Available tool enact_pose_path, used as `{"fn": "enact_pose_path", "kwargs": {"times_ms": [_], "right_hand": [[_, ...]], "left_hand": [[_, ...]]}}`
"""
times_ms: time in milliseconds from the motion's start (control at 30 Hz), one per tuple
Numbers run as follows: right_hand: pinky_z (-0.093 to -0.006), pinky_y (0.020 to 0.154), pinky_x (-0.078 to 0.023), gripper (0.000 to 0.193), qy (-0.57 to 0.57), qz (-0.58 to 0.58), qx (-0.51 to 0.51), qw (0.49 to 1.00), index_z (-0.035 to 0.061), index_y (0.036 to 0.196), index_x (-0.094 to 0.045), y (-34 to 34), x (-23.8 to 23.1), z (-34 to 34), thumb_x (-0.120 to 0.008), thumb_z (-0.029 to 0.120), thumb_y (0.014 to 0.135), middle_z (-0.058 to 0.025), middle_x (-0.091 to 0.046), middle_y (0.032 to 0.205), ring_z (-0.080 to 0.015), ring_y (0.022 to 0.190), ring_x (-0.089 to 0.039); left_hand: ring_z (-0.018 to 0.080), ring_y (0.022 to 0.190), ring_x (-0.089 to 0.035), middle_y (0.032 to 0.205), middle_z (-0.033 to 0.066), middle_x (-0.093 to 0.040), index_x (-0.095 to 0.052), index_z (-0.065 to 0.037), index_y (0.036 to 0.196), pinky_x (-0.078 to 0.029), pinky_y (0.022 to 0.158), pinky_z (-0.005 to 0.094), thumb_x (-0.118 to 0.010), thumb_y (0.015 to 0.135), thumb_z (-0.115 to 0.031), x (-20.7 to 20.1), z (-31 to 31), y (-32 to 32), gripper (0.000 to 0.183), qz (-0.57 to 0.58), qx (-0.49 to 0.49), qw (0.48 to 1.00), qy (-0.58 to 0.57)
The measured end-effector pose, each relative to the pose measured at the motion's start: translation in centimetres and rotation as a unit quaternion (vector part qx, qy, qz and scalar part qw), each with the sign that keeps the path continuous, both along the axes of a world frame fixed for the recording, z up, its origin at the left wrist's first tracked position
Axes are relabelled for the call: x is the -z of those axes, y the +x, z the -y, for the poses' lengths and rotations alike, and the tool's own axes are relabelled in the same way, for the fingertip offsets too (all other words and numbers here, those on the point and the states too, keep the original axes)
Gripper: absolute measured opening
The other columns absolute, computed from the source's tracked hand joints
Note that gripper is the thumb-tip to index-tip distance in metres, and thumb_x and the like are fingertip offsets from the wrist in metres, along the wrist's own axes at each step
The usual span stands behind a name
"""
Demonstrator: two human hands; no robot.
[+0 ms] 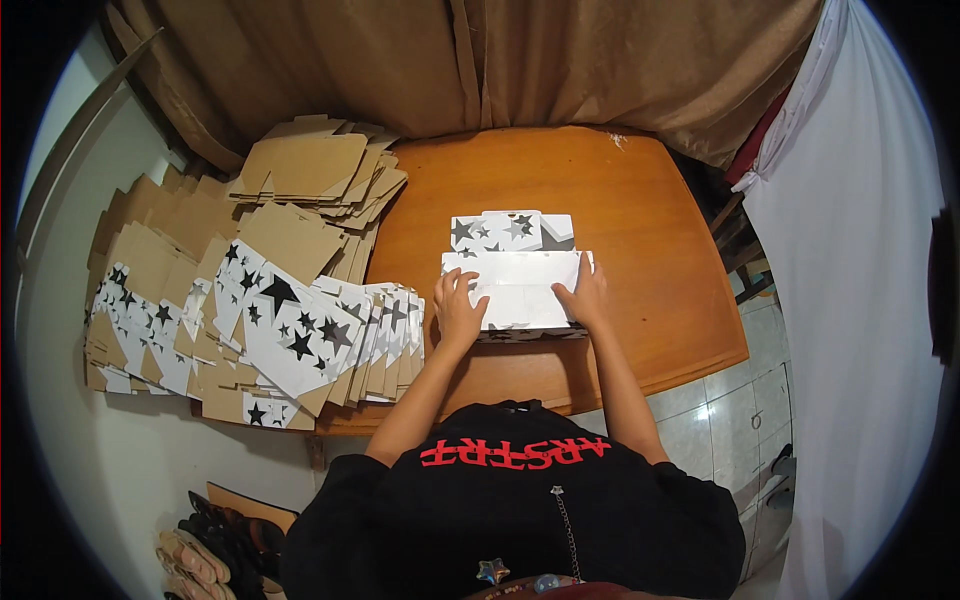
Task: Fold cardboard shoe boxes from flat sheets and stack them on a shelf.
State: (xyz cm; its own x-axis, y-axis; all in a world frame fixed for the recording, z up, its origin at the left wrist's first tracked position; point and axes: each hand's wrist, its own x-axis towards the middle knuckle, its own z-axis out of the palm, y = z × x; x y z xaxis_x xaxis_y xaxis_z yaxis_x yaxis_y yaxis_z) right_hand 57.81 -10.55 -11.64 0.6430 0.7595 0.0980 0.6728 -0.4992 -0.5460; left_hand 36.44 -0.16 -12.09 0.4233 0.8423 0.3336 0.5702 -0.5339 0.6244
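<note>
On the wooden table in front of me lies a small cardboard box (pixel 525 285), white on top with dark stars along its near side. A flap or panel (pixel 490 232) printed with black and grey stars stands out from its far edge. My left hand (pixel 460 308) grips the box's left end, fingers curved over the edge and thumb on the white top. At the right end, my right hand (pixel 588 295) holds it likewise, its thumb on top and fingers along the side. The undersides of both hands are hidden.
Piles of flat, unfolded cardboard (pixel 290 320), some star-printed, cover the left of the wooden table (pixel 670 270). Plain brown pieces (pixel 305 165) are stacked at the back left. A brown curtain (pixel 560 70) hangs behind, a white cloth (pixel 850 250) at right. Shoes (pixel 195 555) lie below left.
</note>
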Motion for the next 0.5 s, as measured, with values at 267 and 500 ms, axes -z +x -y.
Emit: {"fn": "enact_pose_path", "kwargs": {"times_ms": [267, 500], "right_hand": [[-0.0501, 0.095, -0.034, 0.092, -0.081, 0.05, 0.034, 0.995, 0.0028, 0.137, -0.025, -1.1, -0.7, -0.4, -0.075, 0.035, 0.067, -0.0267, -0.029, 0.134, -0.0385, 0.123, -0.032], [-0.0569, 0.099, -0.025, 0.087, -0.053, 0.089, 0.029, 0.994, 0.0033, 0.134, -0.031, -1.4, -0.5, -0.1, -0.072, 0.039, 0.066, -0.0255, -0.028, 0.135, -0.0385, 0.127, -0.026]], "left_hand": [[0.0324, 0.121, -0.032, 0.124, 0.0121, -0.043, -0.057, -0.013, 0.105, -0.029, 0.099, 0.0448, -0.072, 0.067, -0.015, 0.2, 0.2, 0.4, 0.042, -0.033, -0.013, 0.999, -0.011], [0.0334, 0.123, -0.029, 0.13, 0.0138, -0.038, -0.055, -0.009, 0.11, -0.028, 0.1, 0.0469, -0.074, 0.065, -0.019, 0.8, -0.1, -0.1, 0.05, -0.03, 0.006, 1.0, 0.004]]}}
